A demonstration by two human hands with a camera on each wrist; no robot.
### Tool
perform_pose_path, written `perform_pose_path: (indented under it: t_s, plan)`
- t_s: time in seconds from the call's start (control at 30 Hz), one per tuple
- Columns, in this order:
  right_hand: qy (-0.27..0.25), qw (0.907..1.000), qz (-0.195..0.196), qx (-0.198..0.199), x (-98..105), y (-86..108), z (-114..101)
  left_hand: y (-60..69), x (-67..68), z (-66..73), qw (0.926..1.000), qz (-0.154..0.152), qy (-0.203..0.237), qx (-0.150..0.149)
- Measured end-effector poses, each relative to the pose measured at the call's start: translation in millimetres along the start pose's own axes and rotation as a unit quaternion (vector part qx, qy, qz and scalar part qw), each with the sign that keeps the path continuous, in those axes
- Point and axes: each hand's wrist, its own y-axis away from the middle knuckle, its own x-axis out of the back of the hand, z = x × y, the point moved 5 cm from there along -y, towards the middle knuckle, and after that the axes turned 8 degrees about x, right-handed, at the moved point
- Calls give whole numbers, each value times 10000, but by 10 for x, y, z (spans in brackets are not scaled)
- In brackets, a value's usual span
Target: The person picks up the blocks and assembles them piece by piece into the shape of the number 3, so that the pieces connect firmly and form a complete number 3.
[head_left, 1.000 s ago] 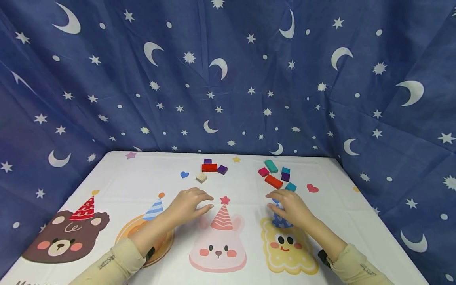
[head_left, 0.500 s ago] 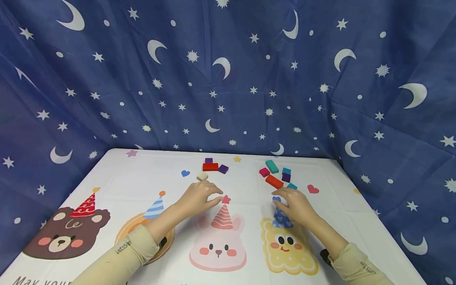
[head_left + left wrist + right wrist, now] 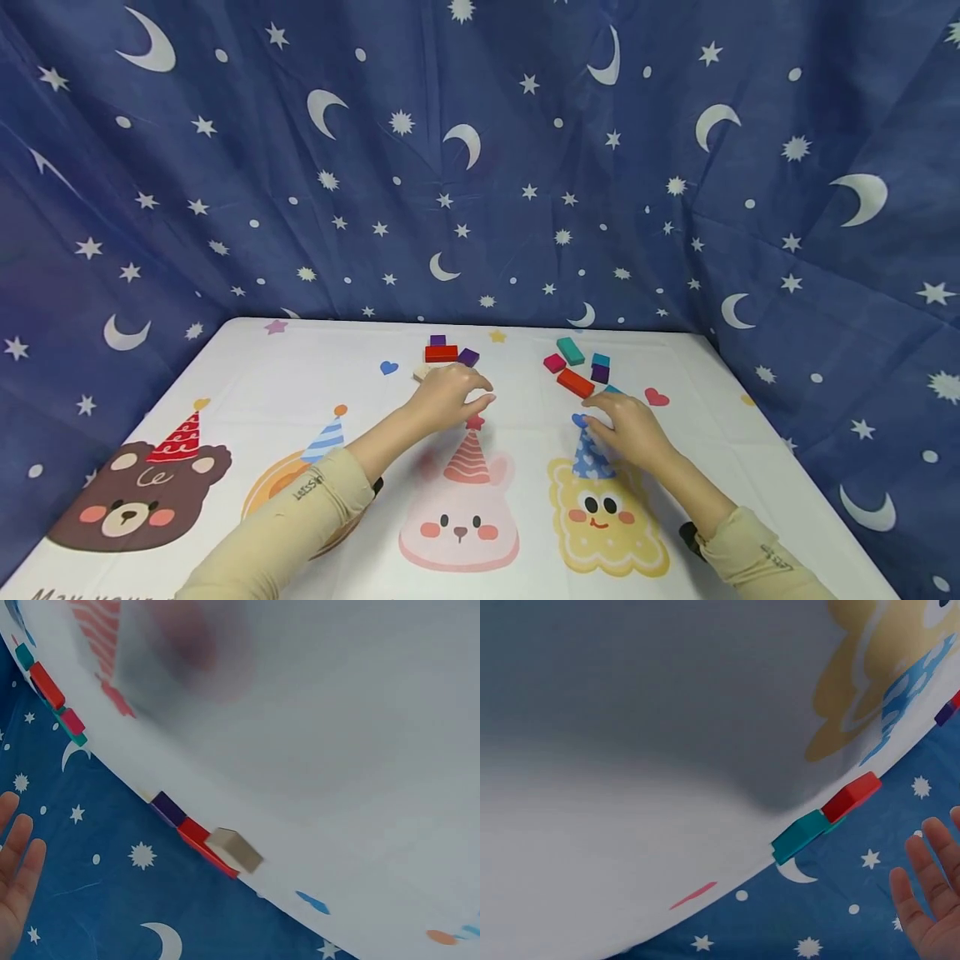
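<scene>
From my station I see smooth, flat-faced blocks with crisp edges on a white cloth (image 3: pixel 738 433) with printed cartoons, before a softly folded navy fabric curtain (image 3: pixel 495 271) patterned with moons and stars. The left hand (image 3: pixel 450 396) has thumb and fingers loosely parted, gripping nothing; the pale, wood-coloured squat block (image 3: pixel 421 372) lies just behind its knuckles, partly covered in my head view, while my left wrist view shows the fingers clear of it. Beyond sit a long red rectangular block (image 3: pixel 441 353) and a squarish purple block (image 3: pixel 468 357). The right hand (image 3: pixel 630 423) is likewise relaxed and bare, with a modest gap from thumb to fingers. A long orange-red rectangular block (image 3: pixel 576 383) rests just past its fingertips, and a blue block (image 3: pixel 612 389) is mostly hidden behind it. An oblong teal block (image 3: pixel 570 351) lies farther back.
</scene>
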Motion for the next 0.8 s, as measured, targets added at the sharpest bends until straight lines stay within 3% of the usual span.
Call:
perform_pose_path:
  t_s: [0.2,0.5,0.8]
  plan:
    - [-17,9996,69,-261,29,27,100,-216,-34,84,9998,-164,74,-45]
    - [85,9993,266,-242,93,56,231,-511,-101,193,9998,-156,-18,-120]
    - [67,9986,236,-465,38,90,361,-744,-281,289,9995,-175,-68,-236]
